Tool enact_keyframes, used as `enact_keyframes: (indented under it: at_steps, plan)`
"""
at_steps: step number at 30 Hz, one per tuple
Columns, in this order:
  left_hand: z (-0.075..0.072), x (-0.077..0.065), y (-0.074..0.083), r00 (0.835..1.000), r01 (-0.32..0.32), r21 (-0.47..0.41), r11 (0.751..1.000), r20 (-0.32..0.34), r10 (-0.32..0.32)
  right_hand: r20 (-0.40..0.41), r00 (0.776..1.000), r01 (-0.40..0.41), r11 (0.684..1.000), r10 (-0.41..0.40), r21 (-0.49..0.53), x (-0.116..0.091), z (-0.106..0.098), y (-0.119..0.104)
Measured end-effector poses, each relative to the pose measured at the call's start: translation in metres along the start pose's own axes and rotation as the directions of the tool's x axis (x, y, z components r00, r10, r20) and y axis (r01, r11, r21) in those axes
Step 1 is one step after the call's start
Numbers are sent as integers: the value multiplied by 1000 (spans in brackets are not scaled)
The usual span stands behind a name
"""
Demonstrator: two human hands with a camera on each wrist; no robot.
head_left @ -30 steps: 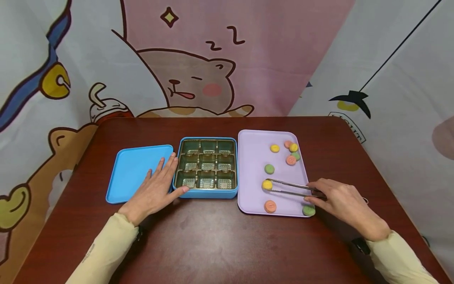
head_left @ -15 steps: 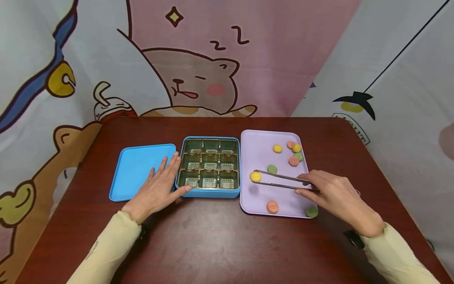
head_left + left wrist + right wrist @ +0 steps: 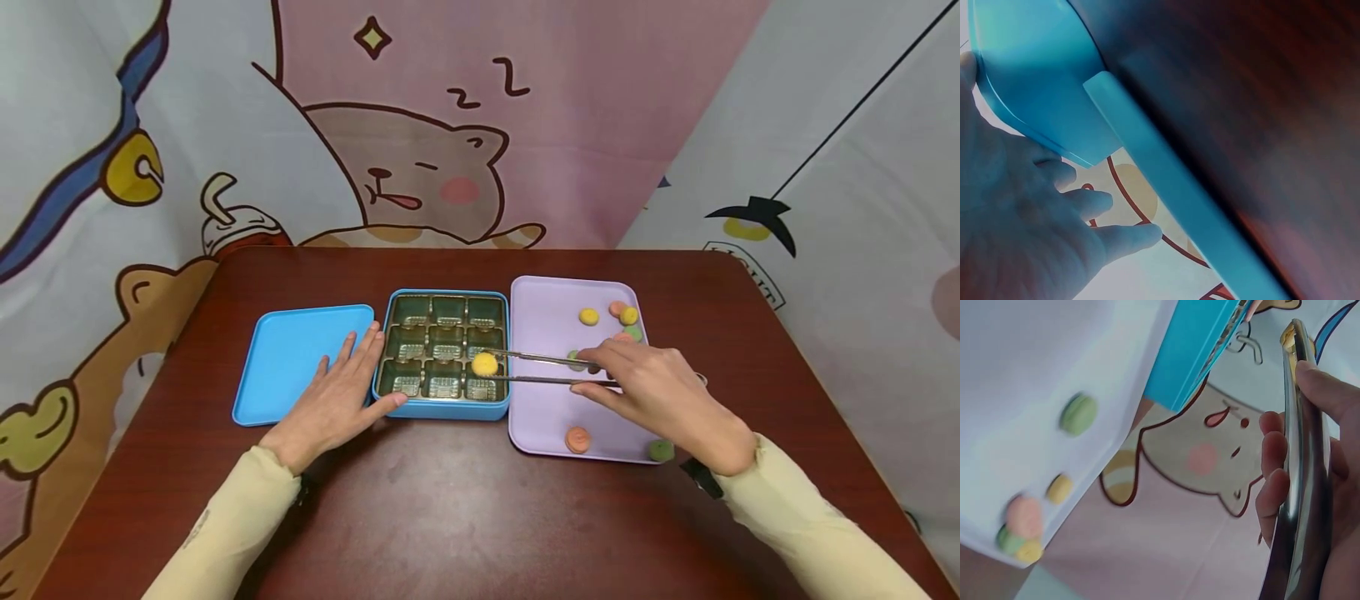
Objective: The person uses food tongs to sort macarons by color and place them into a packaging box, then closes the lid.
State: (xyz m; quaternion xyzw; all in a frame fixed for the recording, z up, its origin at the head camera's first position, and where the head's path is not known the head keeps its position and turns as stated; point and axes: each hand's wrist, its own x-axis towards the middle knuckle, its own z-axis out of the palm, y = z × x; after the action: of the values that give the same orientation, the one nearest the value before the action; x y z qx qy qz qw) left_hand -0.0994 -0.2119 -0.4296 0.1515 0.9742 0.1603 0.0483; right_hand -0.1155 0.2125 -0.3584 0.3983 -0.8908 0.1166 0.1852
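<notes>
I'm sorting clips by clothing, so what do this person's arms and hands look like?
The left sleeve and right sleeve are long, pale yellow and loose; the left bears a small mark, too faint to read. Something dark shows at each cuff, clearest as a black piece at the right wrist. The left hand and right hand wear no gloves.

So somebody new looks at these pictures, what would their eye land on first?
Probably the big sleeping cartoon animal on the cloth behind the table. Next might be the bright yellow cookie at the tip of the metal tongs, held by the right hand over the blue box. Right beside that box, the pale purple tray stands out with its scattered pink, green and yellow cookies.
</notes>
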Motion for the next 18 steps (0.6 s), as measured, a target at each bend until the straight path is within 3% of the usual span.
enact_keyframes:
  at_steps: [12, 18]
  plan:
    - [-1, -1, 1, 1000, 0, 13, 1000, -3, 0, 48, 997, 64, 998, -63, -7, 45, 17, -23]
    - [-2, -1, 2, 1000, 1, 20, 1000, 1, -1, 86, 993, 82, 995, -86, 50, 62, 27, -30]
